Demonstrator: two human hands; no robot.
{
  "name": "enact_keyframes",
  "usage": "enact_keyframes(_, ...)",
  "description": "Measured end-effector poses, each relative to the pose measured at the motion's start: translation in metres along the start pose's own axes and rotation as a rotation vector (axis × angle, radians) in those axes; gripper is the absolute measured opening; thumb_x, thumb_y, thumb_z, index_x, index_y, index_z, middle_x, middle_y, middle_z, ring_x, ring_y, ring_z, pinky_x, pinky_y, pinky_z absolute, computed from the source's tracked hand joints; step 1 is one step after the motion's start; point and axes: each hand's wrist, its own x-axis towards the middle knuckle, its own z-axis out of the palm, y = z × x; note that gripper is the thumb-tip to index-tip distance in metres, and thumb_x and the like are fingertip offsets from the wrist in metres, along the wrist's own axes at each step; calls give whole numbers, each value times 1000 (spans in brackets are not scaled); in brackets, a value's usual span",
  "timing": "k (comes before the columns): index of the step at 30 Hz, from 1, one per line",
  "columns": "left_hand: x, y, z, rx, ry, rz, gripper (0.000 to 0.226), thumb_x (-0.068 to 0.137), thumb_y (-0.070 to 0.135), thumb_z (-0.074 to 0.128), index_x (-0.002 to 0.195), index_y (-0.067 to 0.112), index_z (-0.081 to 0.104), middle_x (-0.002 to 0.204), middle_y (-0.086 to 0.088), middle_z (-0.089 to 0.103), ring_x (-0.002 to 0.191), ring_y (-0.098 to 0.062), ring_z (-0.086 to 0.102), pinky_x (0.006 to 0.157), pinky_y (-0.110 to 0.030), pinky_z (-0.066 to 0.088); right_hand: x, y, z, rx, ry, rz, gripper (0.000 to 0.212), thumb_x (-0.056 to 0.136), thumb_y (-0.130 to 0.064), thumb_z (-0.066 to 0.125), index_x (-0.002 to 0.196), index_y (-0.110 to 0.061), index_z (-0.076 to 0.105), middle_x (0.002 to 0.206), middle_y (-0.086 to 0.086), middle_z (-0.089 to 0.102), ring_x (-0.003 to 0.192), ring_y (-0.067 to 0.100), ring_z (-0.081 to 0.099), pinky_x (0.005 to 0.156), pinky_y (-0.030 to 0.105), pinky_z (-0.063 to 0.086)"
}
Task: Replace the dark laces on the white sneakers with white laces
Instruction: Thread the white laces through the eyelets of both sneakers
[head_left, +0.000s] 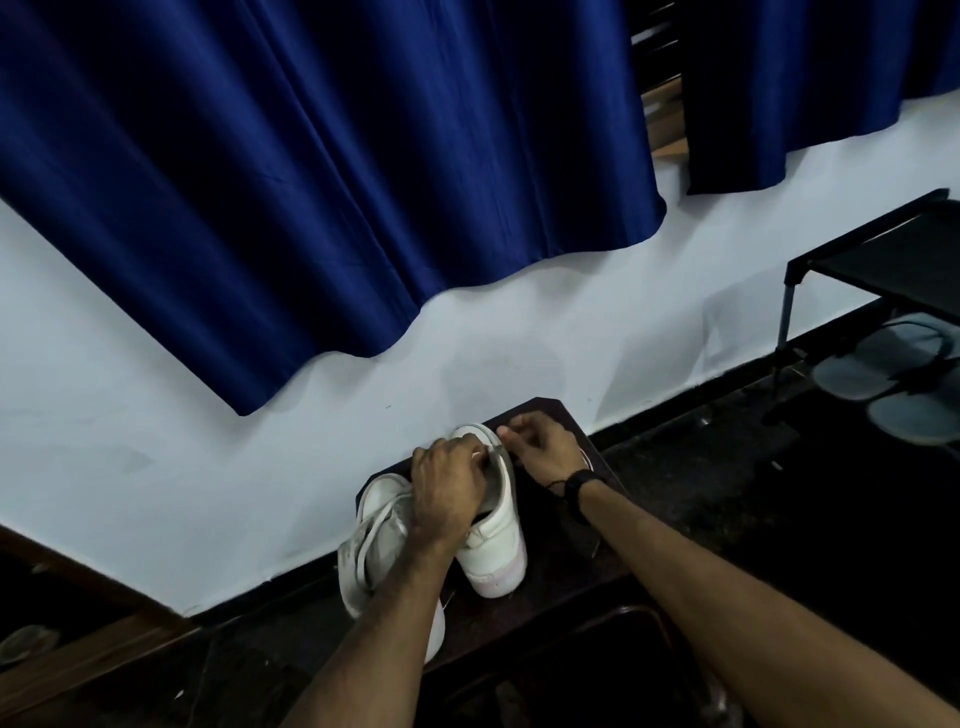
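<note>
both hands (493, 467) curl over the right sneaker (496, 525) (fingers pinching its lace (491, 451))

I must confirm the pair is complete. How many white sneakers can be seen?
2. One sneaker stands on the dark stool under both hands; the other sneaker lies to its left, partly hidden by the left forearm.

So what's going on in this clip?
A person is working on the right one of two white sneakers on a small dark table. The left hand grips the shoe's upper near the toe end, while the right hand pinches a lace there. The other sneaker sits alongside, untouched.
</note>
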Motion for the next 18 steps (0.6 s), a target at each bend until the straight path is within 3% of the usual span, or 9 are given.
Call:
enact_keyframes(3,-1,0,0,-38,18,-14,9,83,19,61,83,20,69,71,-3,67,76,-26,62,71,-36,40,-1,-3,9,-131,-31,-41,8,84,-28,71,87,-23,77,87,-3,75,82,7,67,80,18,50)
enact_keyframes(8,-4,1,-2,-29,49,13,7,71,19,70,75,24,66,69,3,65,73,-23,60,67,-34,37,-1,-7,8,78,231,53,15,87,-26,67,81,-15,75,84,4,74,82,14,65,75,20,47)
enact_keyframes(11,-3,-1,0,-31,68,-29,4,72,23,69,75,23,66,75,4,64,81,-24,59,72,-37,37,4,-24,-14,652,403,96,26,95,-29,60,73,-13,61,69,1,71,68,17,67,67,29,54)
enact_keyframes(13,-3,-2,2,-33,82,-64,10,73,29,69,80,22,68,80,3,63,86,-23,57,76,-38,38,8,-37,-36,1017,355,52,26,100,-23,51,76,-12,49,62,0,69,47,12,61,49,24,52)
enact_keyframes(15,-5,-4,2,-46,119,-105,19,69,32,73,84,22,68,84,3,61,89,-22,55,78,-37,37,5,-50,-60,906,348,-20,27,100,-25,50,76,-14,47,67,1,68,39,9,48,42,21,40)
enact_keyframes(18,-8,-5,-2,-30,191,-183,31,62,30,76,91,24,67,88,3,58,90,-21,52,79,-36,33,0,-53,-85,149,291,-180,29,94,-35,57,73,-15,58,76,0,71,57,14,56,58,28,43)
